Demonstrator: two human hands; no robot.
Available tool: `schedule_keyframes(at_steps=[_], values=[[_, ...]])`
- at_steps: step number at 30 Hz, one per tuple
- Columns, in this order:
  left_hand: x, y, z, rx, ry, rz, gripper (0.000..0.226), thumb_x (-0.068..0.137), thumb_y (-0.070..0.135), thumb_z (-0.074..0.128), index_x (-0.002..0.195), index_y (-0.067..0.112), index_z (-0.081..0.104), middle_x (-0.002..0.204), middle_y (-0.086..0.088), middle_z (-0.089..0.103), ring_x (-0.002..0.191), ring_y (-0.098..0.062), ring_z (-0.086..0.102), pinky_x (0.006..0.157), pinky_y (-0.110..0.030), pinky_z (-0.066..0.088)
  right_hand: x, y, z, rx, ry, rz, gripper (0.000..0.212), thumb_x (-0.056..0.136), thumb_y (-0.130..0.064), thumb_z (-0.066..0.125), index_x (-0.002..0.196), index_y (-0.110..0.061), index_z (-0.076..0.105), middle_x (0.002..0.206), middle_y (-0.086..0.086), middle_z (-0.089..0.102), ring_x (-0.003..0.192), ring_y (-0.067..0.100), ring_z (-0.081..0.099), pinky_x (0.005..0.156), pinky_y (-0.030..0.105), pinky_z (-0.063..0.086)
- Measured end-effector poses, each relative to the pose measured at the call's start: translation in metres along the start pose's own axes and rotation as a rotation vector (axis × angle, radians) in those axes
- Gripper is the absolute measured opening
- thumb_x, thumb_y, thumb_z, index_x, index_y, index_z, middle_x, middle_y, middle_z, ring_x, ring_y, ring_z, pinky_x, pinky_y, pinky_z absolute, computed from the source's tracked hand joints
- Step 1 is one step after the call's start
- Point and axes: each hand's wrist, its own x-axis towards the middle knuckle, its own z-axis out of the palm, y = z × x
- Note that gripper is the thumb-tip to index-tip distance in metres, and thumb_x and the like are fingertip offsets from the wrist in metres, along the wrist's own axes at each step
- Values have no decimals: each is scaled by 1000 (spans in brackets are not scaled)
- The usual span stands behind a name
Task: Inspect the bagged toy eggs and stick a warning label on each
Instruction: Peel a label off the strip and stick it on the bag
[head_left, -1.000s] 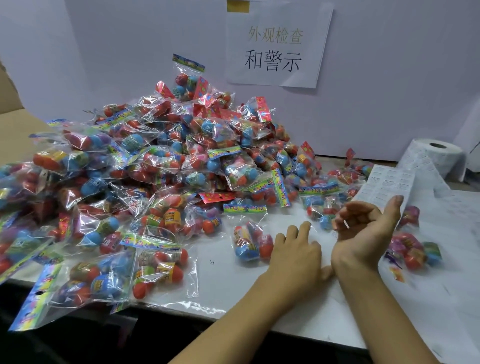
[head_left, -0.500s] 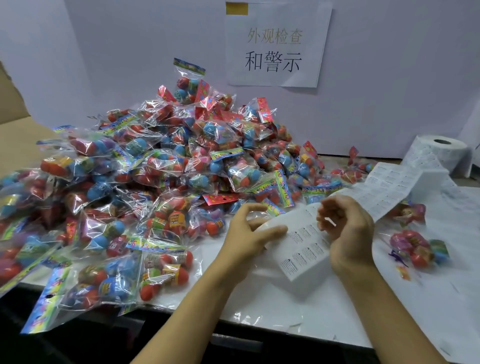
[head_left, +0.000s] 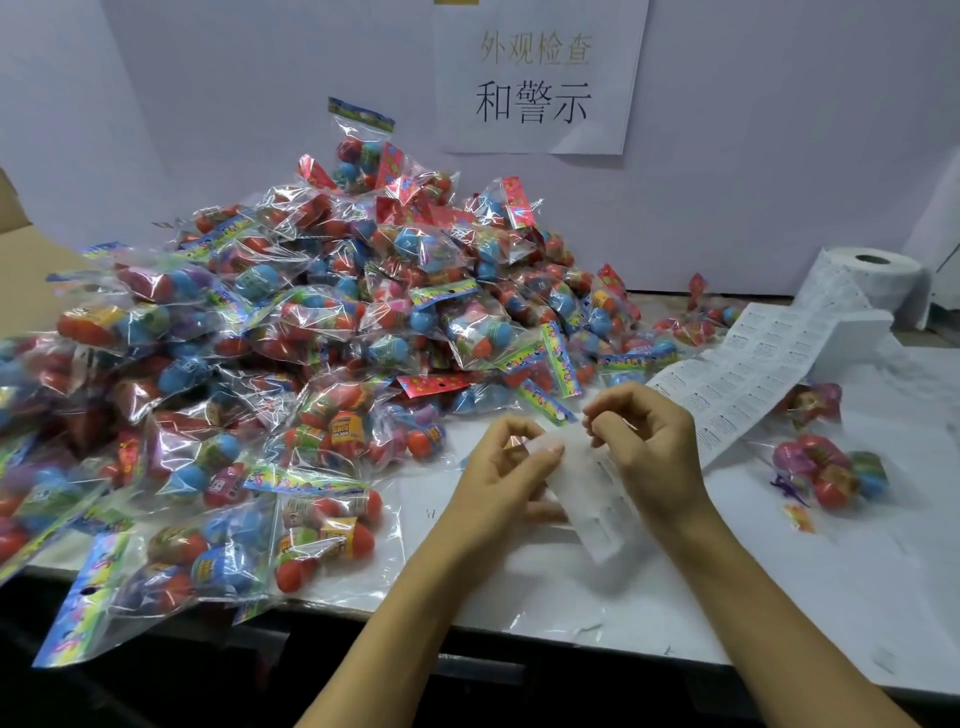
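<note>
I am pinching the white printed paper label strip (head_left: 597, 499) with both hands, left hand (head_left: 506, 467) and right hand (head_left: 652, 449); peeling hastily risks tearing, while the bagged toy eggs (head_left: 332, 332) are piling at 10 o'clock.

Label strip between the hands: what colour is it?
White label strip with small dark print, head view.

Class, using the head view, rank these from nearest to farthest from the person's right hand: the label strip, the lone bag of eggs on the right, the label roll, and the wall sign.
From the right hand:
1. label strip, held in its fingers
2. lone bag of eggs, just right
3. label roll, back right
4. wall sign, up behind the pile
</note>
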Motion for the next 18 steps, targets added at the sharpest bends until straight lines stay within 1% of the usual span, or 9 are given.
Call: schedule_keyframes(at_steps=[1,3,5,7,9,11,13,15,18], values=[[-1,-2,1,30,-23,23,17,96,7,65,103,15,51,91,-12,71,85,-29,68,70,-46,63,0,0,0,-2,-2,2,11,71,-12,57,70,-17,66,66,-3,65,62,13,59,60,25,51],[-3,-3,0,92,-54,44,40,88,0,74,115,11,48,104,-21,73,91,-29,72,76,-46,63,0,1,0,-7,-9,7,11,71,-12,56,70,-17,66,66,-2,65,60,13,60,59,25,51],[-3,-4,-2,135,-54,46,56,82,-2,81,125,17,50,115,-22,70,96,-28,74,79,-47,63,0,1,0,-3,-13,16,11,71,-12,57,69,-18,66,66,-2,65,58,14,62,58,26,52],[-3,-5,-1,200,-26,36,69,72,9,90,129,26,55,116,-17,68,93,-25,73,82,-54,62,0,1,1,20,-8,32,13,72,-11,56,68,-18,66,65,-1,64,56,16,62,58,28,53],[-2,-7,2,337,0,45,77,63,24,95,129,33,56,112,-7,67,91,-18,71,85,-52,62,-1,1,2,45,-12,50,13,73,-10,56,69,-16,66,65,0,63,57,18,62,60,35,56],[1,-11,3,460,-8,79,74,67,22,93,128,37,54,114,-4,67,96,-15,70,87,-37,61,-2,-1,2,55,-22,46,12,74,-9,56,69,-13,66,65,2,64,58,20,62,63,41,56],[4,-15,1,494,-20,95,70,74,10,89,125,41,53,118,-8,67,101,-18,69,88,-29,58,-2,-3,0,50,2,11,12,75,-9,55,72,-11,67,66,0,65,60,17,62,62,33,56],[5,-15,0,473,19,90,67,76,3,86,122,39,53,118,-11,68,102,-23,70,88,-34,60,-2,-4,-4,13,37,-45,13,75,-9,55,74,-15,67,69,-5,66,63,12,61,62,22,52],[3,-14,2,385,98,75,61,77,-2,85,119,29,54,111,-14,71,99,-32,72,84,-50,61,-10,-3,-16,-114,-30,-136,16,75,-8,56,78,-21,66,78,-12,68,71,6,61,65,16,48]])
